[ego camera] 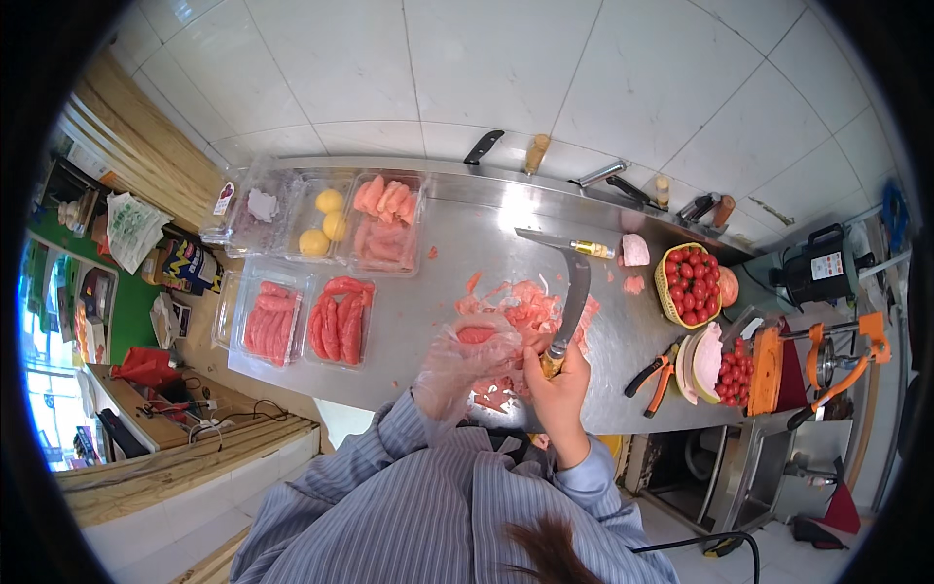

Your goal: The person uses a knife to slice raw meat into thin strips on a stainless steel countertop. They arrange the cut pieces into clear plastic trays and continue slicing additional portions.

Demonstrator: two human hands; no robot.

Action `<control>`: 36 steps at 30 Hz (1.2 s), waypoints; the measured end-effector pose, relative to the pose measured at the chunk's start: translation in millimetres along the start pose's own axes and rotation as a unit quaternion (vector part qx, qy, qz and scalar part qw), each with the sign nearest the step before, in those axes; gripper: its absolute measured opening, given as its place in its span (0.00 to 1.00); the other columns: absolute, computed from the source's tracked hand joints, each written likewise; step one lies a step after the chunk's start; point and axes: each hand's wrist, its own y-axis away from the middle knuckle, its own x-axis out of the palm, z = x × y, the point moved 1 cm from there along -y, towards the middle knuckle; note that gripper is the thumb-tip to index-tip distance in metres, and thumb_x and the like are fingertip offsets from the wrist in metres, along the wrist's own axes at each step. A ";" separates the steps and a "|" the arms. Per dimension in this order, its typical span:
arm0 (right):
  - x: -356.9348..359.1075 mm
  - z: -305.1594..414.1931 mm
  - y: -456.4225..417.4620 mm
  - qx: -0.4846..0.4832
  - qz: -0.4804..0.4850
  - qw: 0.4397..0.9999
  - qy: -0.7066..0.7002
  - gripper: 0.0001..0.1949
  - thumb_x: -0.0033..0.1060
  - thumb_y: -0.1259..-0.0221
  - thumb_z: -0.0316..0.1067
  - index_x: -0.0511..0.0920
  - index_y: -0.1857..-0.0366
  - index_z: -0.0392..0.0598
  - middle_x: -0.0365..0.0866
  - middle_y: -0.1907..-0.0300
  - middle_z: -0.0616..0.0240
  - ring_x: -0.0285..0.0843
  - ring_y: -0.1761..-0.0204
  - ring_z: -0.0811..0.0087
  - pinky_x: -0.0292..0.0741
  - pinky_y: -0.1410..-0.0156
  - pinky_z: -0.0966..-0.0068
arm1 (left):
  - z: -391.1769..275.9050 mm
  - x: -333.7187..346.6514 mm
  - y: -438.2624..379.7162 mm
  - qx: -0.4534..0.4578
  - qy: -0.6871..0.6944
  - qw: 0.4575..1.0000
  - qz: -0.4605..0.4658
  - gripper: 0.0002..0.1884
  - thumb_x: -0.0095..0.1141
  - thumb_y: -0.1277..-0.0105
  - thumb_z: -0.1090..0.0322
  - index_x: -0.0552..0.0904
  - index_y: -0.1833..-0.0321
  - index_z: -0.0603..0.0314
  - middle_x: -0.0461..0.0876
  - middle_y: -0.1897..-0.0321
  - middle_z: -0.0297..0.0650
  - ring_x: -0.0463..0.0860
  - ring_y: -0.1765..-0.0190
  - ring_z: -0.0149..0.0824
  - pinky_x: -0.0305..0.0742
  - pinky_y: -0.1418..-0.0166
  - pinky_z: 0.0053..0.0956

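Note:
My left hand [460,358], in a clear plastic glove, holds a piece of peeled red pomelo flesh [476,334] above the steel counter. My bare right hand [558,387] grips the handle of a curved knife [576,292], its blade pointing away from me. Pink membrane scraps [536,303] lie in a heap beneath and beyond both hands. To the left are clear plastic boxes of pink segments [271,321], darker red segments [340,321] and paler segments [383,219]. Another clear box holds yellow balls of fruit [314,242]. A second knife [543,237] lies beyond the scraps.
A yellow basket [665,292] of cherry tomatoes, pliers with orange and black handles [649,379], pomelo rind [706,361] and an orange hand press [766,369] stand at the right. Empty clear containers [255,197] are at the far left. Several handled tools rest along the tiled wall.

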 end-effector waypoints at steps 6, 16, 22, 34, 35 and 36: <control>-1.8 -5.9 -2.9 0.143 0.023 0.969 -0.199 0.05 0.56 0.40 0.20 0.70 0.69 0.42 0.77 0.73 0.66 0.72 0.79 0.81 0.68 0.77 0.84 | -0.2 -0.4 -0.5 -0.040 0.048 0.998 -0.023 0.14 0.62 0.41 0.76 0.75 0.53 0.65 0.81 0.57 0.45 0.83 0.54 0.38 0.82 0.49 0.33; 0.0 -12.2 -6.9 0.063 0.007 0.993 -0.098 0.05 0.56 0.42 0.19 0.72 0.70 0.42 0.77 0.74 0.70 0.71 0.76 0.85 0.69 0.72 0.85 | 2.4 -7.8 -2.9 -0.066 0.042 0.995 0.055 0.11 0.61 0.40 0.75 0.76 0.56 0.63 0.80 0.60 0.41 0.83 0.57 0.34 0.83 0.53 0.31; 4.0 -16.5 -9.9 0.010 0.009 0.999 -0.030 0.04 0.58 0.44 0.20 0.74 0.69 0.41 0.77 0.75 0.71 0.70 0.74 0.85 0.68 0.69 0.84 | -1.2 -13.4 -4.9 -0.109 0.006 0.992 0.069 0.11 0.62 0.41 0.76 0.76 0.57 0.62 0.77 0.62 0.37 0.81 0.59 0.32 0.83 0.52 0.29; -10.9 -14.4 -20.0 0.236 0.070 0.928 -0.280 0.05 0.62 0.40 0.27 0.75 0.66 0.42 0.75 0.77 0.70 0.69 0.80 0.84 0.66 0.78 0.86 | -8.0 -20.7 -12.0 -0.092 -0.073 0.990 0.079 0.16 0.66 0.48 0.79 0.77 0.57 0.60 0.77 0.57 0.37 0.80 0.56 0.31 0.81 0.52 0.24; -11.0 -14.0 -19.1 0.235 0.100 0.938 -0.236 0.05 0.62 0.40 0.27 0.75 0.65 0.42 0.75 0.77 0.70 0.69 0.81 0.84 0.66 0.78 0.86 | -3.0 -25.2 -14.0 -0.077 -0.075 0.991 0.085 0.16 0.66 0.48 0.79 0.77 0.57 0.60 0.77 0.57 0.37 0.80 0.55 0.31 0.80 0.53 0.22; -10.7 -13.6 -17.9 0.234 0.130 0.944 -0.191 0.05 0.62 0.40 0.27 0.75 0.65 0.42 0.76 0.76 0.70 0.69 0.81 0.84 0.66 0.78 0.86 | -1.1 -26.7 -15.3 -0.062 -0.077 0.991 0.091 0.17 0.67 0.48 0.79 0.77 0.57 0.59 0.77 0.56 0.38 0.81 0.55 0.31 0.79 0.53 0.21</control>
